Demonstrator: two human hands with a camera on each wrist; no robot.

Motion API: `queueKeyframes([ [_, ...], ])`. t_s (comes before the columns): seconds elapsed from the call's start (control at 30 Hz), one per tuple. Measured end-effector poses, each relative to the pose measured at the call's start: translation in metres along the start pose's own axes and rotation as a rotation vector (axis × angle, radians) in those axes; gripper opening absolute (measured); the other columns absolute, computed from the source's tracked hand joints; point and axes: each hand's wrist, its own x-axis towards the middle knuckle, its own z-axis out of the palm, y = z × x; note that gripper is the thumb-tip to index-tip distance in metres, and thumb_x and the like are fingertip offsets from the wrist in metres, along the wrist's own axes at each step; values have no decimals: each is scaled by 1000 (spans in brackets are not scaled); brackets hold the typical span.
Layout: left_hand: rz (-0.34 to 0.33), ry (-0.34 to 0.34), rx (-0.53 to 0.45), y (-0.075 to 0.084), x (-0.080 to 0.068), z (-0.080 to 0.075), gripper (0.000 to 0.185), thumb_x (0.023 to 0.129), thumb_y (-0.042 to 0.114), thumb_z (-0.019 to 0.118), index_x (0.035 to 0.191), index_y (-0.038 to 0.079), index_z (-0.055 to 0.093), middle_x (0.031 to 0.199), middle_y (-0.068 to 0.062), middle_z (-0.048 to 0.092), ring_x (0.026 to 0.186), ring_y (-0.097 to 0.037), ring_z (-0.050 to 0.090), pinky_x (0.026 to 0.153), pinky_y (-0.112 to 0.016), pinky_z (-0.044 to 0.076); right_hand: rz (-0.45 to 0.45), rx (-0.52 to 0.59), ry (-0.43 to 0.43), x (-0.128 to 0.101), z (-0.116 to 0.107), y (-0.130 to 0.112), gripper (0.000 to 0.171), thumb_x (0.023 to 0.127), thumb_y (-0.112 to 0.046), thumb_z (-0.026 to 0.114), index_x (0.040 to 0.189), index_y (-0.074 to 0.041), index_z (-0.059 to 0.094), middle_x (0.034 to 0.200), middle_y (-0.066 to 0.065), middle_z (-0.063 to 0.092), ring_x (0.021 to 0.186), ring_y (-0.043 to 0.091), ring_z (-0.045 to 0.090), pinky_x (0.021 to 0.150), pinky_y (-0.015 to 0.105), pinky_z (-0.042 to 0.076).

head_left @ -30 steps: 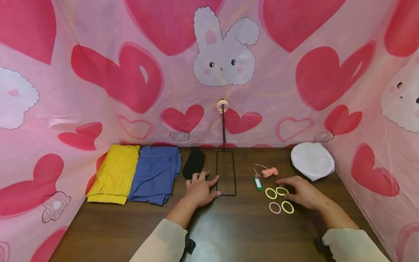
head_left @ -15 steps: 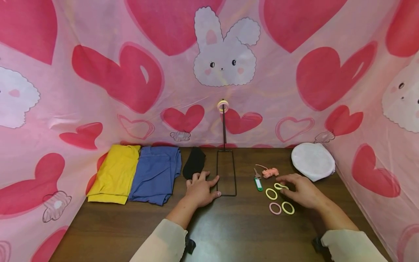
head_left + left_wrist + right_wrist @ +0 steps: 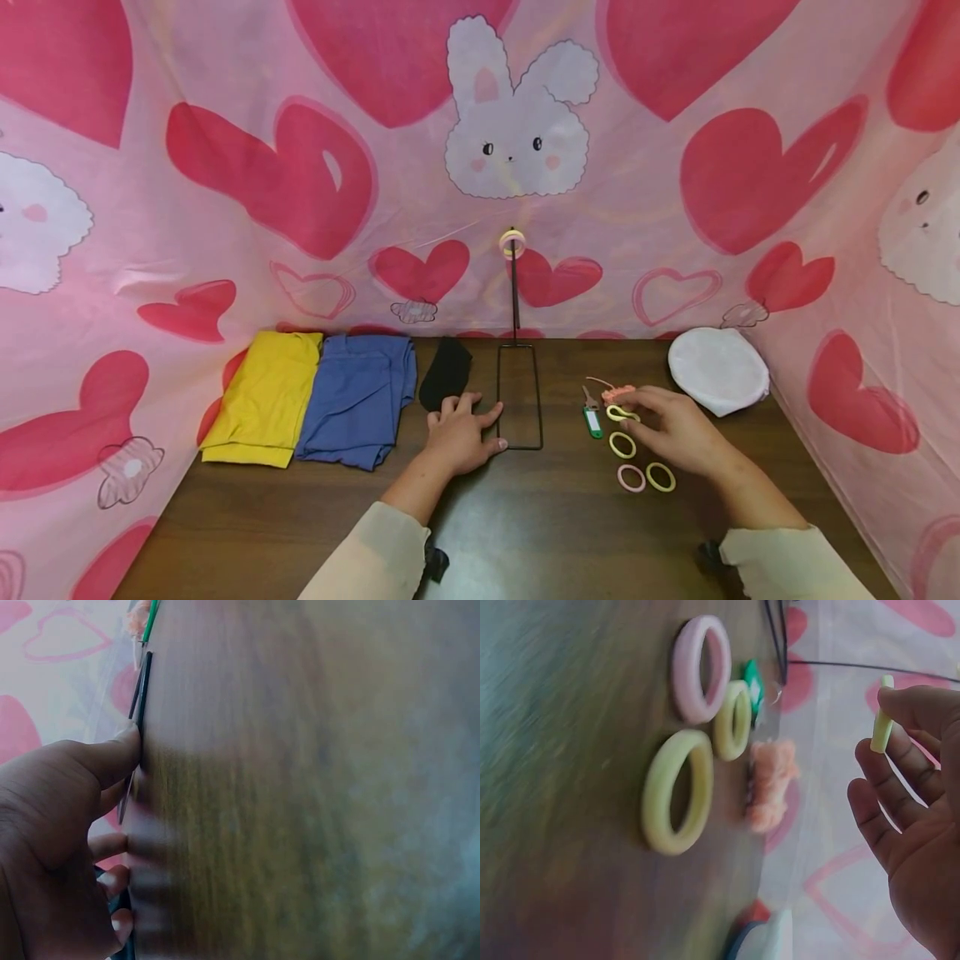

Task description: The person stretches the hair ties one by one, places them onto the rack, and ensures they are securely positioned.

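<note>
My right hand (image 3: 634,416) pinches a yellow ring (image 3: 622,413) between thumb and fingertips, lifted just above the table beside a green key tag (image 3: 592,422). In the right wrist view the same ring (image 3: 881,729) shows edge-on at my fingertips. Three more rings lie below: one yellow (image 3: 622,444), one pink (image 3: 631,477), another yellow (image 3: 661,477). My left hand (image 3: 491,425) rests flat on the table, its thumb (image 3: 112,757) against the wire base of a black stand (image 3: 518,397). A pale ring (image 3: 512,243) hangs at the stand's top.
A pink fuzzy charm (image 3: 619,392) lies behind the key tag, a white round pouch (image 3: 718,369) at the back right. Yellow cloth (image 3: 262,396), blue cloth (image 3: 358,396) and a black cloth (image 3: 445,371) lie to the left. Pink fabric walls enclose the brown table (image 3: 525,525).
My right hand picked one yellow ring off the table and carried it up and left toward the key tag. The left hand has not moved.
</note>
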Motion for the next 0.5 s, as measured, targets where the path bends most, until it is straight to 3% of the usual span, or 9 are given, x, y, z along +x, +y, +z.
queueKeyframes([
  [0.1, -1, -2, -1, 0, 0, 0, 64, 95, 59, 66, 154, 42, 48, 164, -5, 33, 144, -38, 28, 101, -59, 28, -27, 16, 5, 8, 0, -7, 38, 83, -5, 85, 119, -13, 76, 111, -7, 74, 98, 10, 70, 89, 16, 50],
  [0.27, 0, -1, -3, 0, -1, -1, 65, 95, 59, 66, 155, 41, 49, 164, -5, 33, 145, -38, 27, 101, -59, 29, -79, 31, 28, 21, 0, -18, 35, 84, -4, 85, 115, -15, 76, 104, -9, 71, 90, 10, 66, 75, 35, 58],
  [0.5, 2, 1, -2, 1, -1, -2, 65, 95, 59, 66, 155, 40, 48, 164, -6, 33, 145, -39, 27, 101, -59, 29, -126, 71, 32, 40, -3, -39, 33, 86, -5, 83, 116, -16, 76, 111, -8, 73, 91, 8, 68, 75, 35, 59],
])
